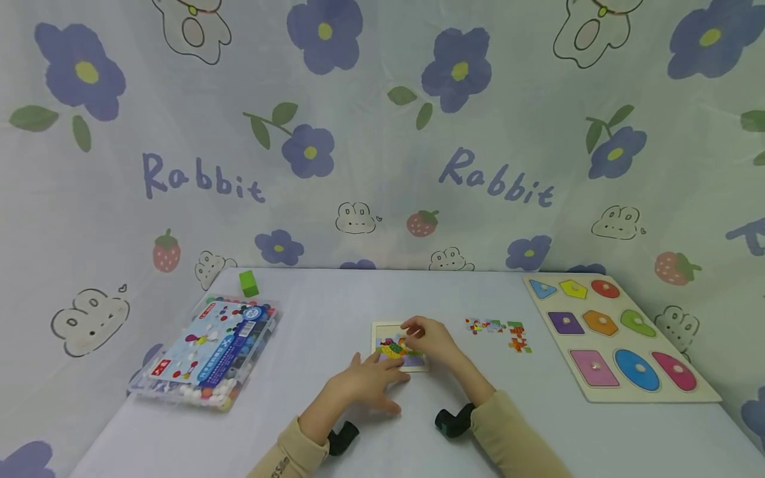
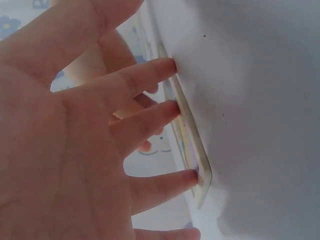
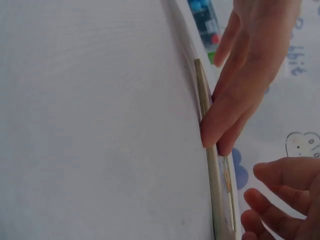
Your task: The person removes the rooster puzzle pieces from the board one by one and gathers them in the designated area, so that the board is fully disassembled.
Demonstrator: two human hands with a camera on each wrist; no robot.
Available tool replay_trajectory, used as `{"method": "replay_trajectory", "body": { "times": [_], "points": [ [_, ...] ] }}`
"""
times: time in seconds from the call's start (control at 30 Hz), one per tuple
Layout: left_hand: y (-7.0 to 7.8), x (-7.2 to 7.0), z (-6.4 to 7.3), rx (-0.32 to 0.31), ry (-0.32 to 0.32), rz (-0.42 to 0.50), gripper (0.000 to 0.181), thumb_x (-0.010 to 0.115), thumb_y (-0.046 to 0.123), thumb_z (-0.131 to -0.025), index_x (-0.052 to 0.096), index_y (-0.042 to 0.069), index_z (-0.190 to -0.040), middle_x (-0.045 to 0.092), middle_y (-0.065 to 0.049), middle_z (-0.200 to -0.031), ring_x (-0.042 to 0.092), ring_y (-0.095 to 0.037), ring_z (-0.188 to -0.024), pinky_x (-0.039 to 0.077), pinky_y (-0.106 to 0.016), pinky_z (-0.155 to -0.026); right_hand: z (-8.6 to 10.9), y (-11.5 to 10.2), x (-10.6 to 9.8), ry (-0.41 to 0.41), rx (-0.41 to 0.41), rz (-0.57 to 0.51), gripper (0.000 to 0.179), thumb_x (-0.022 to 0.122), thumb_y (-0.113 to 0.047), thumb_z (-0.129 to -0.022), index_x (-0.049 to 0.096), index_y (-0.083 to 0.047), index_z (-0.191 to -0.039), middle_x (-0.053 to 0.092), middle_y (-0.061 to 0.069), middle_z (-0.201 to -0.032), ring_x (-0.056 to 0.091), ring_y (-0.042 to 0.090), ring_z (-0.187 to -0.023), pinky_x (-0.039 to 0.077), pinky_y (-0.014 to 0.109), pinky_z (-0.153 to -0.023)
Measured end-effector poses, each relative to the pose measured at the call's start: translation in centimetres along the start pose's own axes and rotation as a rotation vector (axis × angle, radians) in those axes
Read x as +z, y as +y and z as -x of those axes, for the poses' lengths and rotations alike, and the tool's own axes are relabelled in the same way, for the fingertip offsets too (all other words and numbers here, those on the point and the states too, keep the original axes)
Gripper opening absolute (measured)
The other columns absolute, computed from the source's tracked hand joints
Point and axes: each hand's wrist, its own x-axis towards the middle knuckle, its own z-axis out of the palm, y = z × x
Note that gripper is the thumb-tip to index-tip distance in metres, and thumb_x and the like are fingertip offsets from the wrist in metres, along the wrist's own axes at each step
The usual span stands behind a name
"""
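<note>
A small wooden jigsaw tray point(image 1: 379, 326) with a pale rim lies mid-table, partly filled with a colourful picture. My left hand point(image 1: 372, 385) rests on its near left part, fingers straight and spread. In the left wrist view, several fingertips of the left hand point(image 2: 65, 135) touch the tray's edge point(image 2: 192, 130). Over the tray's far right part hovers my right hand point(image 1: 431, 338), fingers loosely bent. The right wrist view shows the right hand point(image 3: 287, 195) with thumb and fingers apart and no piece visible between them. Both hands hide parts of the picture.
Loose jigsaw pieces point(image 1: 517, 344) lie right of the tray. A wooden shape board point(image 1: 574, 342) with knobbed pieces is at the right. On the left are a clear plastic box point(image 1: 206, 345) of coloured parts and a green block point(image 1: 248, 283). Dark devices point(image 1: 454, 421) are at the wrists.
</note>
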Motion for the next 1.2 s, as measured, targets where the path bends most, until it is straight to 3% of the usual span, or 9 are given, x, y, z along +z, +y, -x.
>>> {"method": "replay_trajectory", "body": {
  "times": [0.2, 0.3, 0.8, 1.2],
  "points": [
    [0.1, -0.2, 0.1, 0.003, 0.009, -0.011, 0.054, 0.070, 0.045, -0.077, 0.057, 0.026, -0.126, 0.042, 0.003, -0.143, 0.032, -0.042, -0.131, 0.020, -0.070, -0.097, -0.6, 0.1, 0.8, -0.061, -0.061, 0.222, 0.035, 0.071, -0.010, -0.074, 0.067, -0.007, -0.109, 0.054, 0.003, -0.084, 0.048, 0.015, -0.074, 0.041, 0.028, -0.063],
    [0.1, -0.1, 0.1, 0.008, 0.010, -0.028, 0.054, 0.069, 0.046, -0.077, 0.058, 0.027, -0.125, 0.042, 0.003, -0.142, 0.030, -0.042, -0.132, 0.017, -0.069, -0.098, -0.6, 0.1, 1.0, -0.073, -0.054, 0.262, 0.038, 0.071, -0.012, -0.075, 0.066, -0.008, -0.112, 0.051, 0.003, -0.083, 0.045, 0.015, -0.073, 0.038, 0.027, -0.062],
    [-0.3, -0.3, -0.2, 0.022, 0.000, -0.017, 0.052, 0.069, 0.048, -0.076, 0.058, 0.031, -0.124, 0.041, 0.005, -0.142, 0.030, -0.041, -0.132, 0.024, -0.067, -0.092, -0.6, -0.1, 1.2, -0.066, -0.039, 0.190, 0.035, 0.073, -0.011, -0.073, 0.062, -0.011, -0.106, 0.054, 0.005, -0.090, 0.049, 0.018, -0.080, 0.042, 0.034, -0.069],
    [-0.4, -0.3, -0.2, 0.020, 0.011, -0.029, 0.050, 0.068, 0.048, -0.077, 0.059, 0.032, -0.123, 0.042, 0.007, -0.142, 0.031, -0.041, -0.131, 0.024, -0.067, -0.092, -0.5, 0.0, 0.6, -0.055, -0.024, -0.103, 0.024, 0.063, 0.000, -0.082, 0.060, -0.008, -0.105, 0.063, 0.004, -0.084, 0.056, 0.013, -0.075, 0.047, 0.026, -0.064]
  ]
}}
